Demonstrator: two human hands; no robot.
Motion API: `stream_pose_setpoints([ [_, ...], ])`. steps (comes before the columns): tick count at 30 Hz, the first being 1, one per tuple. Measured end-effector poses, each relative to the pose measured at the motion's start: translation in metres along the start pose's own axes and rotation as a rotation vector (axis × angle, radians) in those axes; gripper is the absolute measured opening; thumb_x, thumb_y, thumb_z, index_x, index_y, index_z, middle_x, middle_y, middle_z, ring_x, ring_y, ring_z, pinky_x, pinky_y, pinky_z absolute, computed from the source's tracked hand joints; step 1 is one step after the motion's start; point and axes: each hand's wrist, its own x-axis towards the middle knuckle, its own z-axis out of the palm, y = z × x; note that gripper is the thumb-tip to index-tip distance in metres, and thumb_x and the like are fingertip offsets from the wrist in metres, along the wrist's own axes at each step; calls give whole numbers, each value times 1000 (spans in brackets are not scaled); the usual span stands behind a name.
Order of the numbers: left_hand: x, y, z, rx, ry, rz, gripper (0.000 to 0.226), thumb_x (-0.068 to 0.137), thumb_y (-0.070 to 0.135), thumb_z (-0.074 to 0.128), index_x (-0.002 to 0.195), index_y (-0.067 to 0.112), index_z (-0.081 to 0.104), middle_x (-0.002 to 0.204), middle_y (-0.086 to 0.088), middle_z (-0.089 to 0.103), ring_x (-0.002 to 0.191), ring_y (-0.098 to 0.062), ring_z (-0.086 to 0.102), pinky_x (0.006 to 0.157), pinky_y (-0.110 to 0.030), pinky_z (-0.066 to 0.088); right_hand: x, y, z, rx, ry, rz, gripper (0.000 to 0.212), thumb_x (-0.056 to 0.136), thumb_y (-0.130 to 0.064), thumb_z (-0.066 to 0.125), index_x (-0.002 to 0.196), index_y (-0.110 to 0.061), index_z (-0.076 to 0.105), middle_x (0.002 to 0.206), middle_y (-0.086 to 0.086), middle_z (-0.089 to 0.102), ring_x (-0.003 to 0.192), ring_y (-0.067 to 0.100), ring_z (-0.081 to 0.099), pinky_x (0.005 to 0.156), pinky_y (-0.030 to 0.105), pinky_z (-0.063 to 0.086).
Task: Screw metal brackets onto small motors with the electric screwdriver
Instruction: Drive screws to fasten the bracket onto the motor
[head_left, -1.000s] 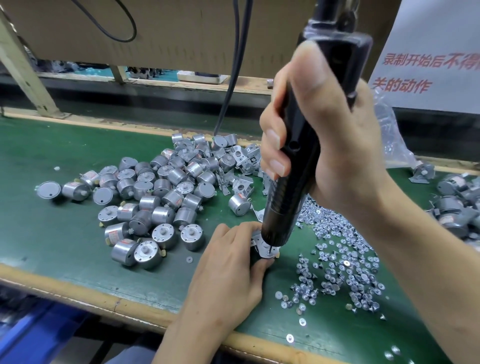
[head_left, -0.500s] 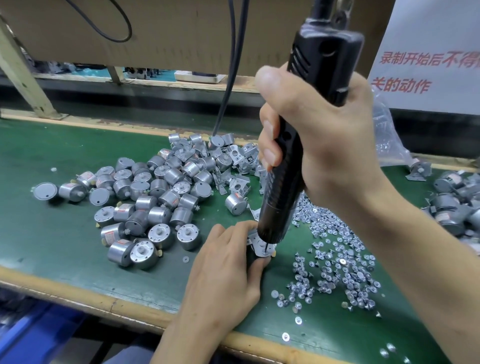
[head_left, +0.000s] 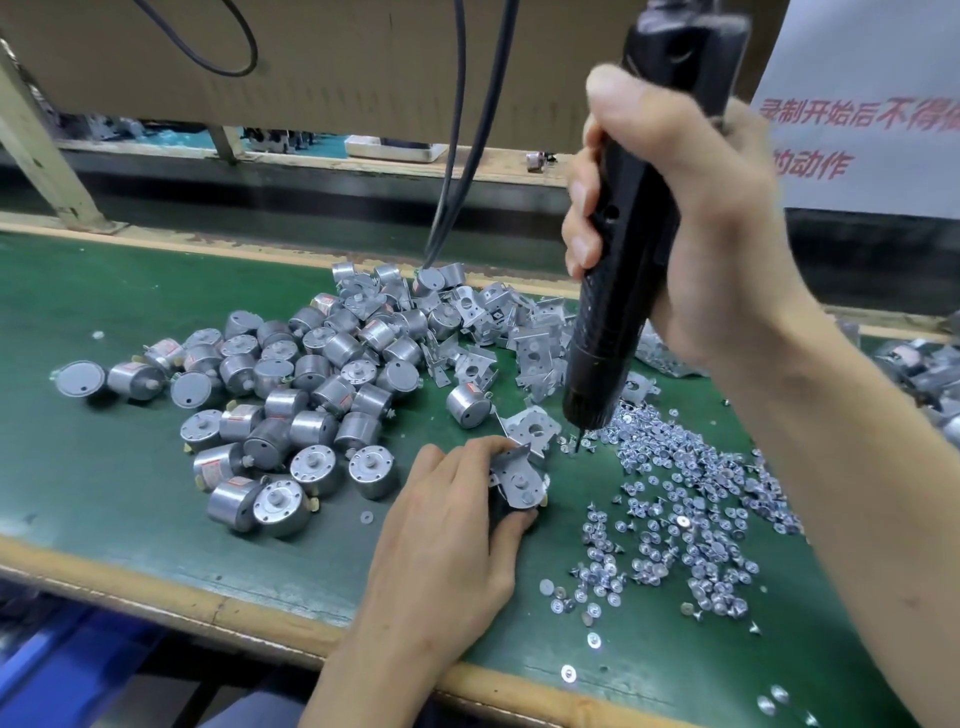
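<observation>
My left hand (head_left: 452, 525) grips a small round motor on the green mat, with a flat metal bracket (head_left: 519, 480) lying on top of it. My right hand (head_left: 691, 234) holds the black electric screwdriver (head_left: 618, 291) upright. Its bit tip (head_left: 576, 447) hangs just right of the bracket, at the edge of the loose screws (head_left: 685, 499), apart from the motor. A second bracket (head_left: 530, 423) lies just behind the held one.
A heap of silver motors (head_left: 291, 400) lies to the left on the green mat (head_left: 104, 467). Loose brackets (head_left: 498, 322) pile up behind. More motors (head_left: 924, 374) sit at the far right. Black cables (head_left: 457, 156) hang down at the back. A wooden edge (head_left: 156, 597) runs along the front.
The screwdriver has lifted off the bracket and moved right, its tip now over the screws. My left hand still holds the motor with the bracket.
</observation>
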Motion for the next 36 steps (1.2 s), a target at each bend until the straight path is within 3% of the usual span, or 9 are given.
stream_pose_setpoints([
  [15, -1, 0, 0, -27, -17, 2, 44, 87, 33, 69, 127, 27, 49, 110, 20, 56, 105, -5, 45, 88, -13, 34, 4, 28, -1, -48, -4, 3, 32, 93, -18, 61, 65, -11, 48, 59, 6, 53, 44, 24, 49, 51, 31, 42],
  [36, -1, -2, 1, -22, -23, 11, 44, 88, 35, 68, 127, 28, 48, 110, 22, 54, 104, -2, 43, 89, -6, 31, 2, 27, 0, -23, -44, 10, 29, 93, -18, 59, 68, -8, 47, 59, 7, 52, 44, 24, 47, 50, 29, 42],
])
